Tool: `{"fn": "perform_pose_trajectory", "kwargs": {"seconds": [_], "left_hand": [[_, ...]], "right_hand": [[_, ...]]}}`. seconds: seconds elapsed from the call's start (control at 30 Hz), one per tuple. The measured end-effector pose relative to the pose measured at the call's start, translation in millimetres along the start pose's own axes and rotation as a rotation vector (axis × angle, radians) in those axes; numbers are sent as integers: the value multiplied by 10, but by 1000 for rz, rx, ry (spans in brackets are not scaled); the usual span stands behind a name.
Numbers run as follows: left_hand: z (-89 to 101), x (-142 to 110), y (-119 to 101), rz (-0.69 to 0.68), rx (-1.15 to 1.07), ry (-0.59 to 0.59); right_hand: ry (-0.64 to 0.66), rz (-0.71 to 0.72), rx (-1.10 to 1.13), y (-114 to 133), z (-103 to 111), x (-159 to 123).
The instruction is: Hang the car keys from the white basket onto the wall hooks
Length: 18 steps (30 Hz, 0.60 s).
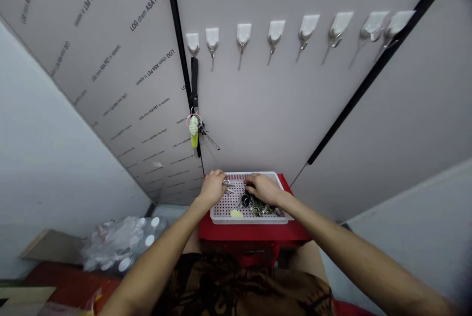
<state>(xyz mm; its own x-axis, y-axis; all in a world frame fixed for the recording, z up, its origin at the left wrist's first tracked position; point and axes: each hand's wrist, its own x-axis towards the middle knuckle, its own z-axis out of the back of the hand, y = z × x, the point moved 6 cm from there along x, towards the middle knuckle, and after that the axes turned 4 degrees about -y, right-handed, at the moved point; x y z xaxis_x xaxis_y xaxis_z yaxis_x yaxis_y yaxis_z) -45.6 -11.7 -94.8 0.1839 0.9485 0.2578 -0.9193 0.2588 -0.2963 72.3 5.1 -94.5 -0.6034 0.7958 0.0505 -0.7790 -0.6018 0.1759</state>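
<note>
Left hand and right hand apart over the white tray; any grip on the keys unclear. A knock could spill them.

Left hand and right hand above a white perforated tray. Just beside the left fingers lies a small metal clip, with a second metal piece just below it; whether either is held cannot be told. Under and just below the right fingers lie a bunch of keys and a round black fob. A yellow tag lies in the tray, below and between the two sets of fingers. The tray rests on a red bench. Well beyond the fingers, a row of white adhesive hooks lines the wall, and a black strap with a green-and-yellow charm hangs from the leftmost hook.
</note>
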Motion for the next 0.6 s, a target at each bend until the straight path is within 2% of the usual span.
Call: {"fn": "perform_pose_trajectory", "kwargs": {"seconds": [0.1,0.23,0.37,0.5,0.6], "left_hand": [[-68,-7,-7,-52,184,57],[-75,-13,-8,-74,297,80],[-105,-22,-30,-120,297,128],[-134,-43,-85,-178,210,229],[-94,-33,-70,-145,162,213]], "right_hand": [[-26,-51,-24,-4,-69,-11],[-26,-148,-45,-113,-98,-18],[69,-151,106,-261,-148,-74],[-46,-169,178,-368,-48,-124],[-7,-152,88,-342,-67,-121]]}}
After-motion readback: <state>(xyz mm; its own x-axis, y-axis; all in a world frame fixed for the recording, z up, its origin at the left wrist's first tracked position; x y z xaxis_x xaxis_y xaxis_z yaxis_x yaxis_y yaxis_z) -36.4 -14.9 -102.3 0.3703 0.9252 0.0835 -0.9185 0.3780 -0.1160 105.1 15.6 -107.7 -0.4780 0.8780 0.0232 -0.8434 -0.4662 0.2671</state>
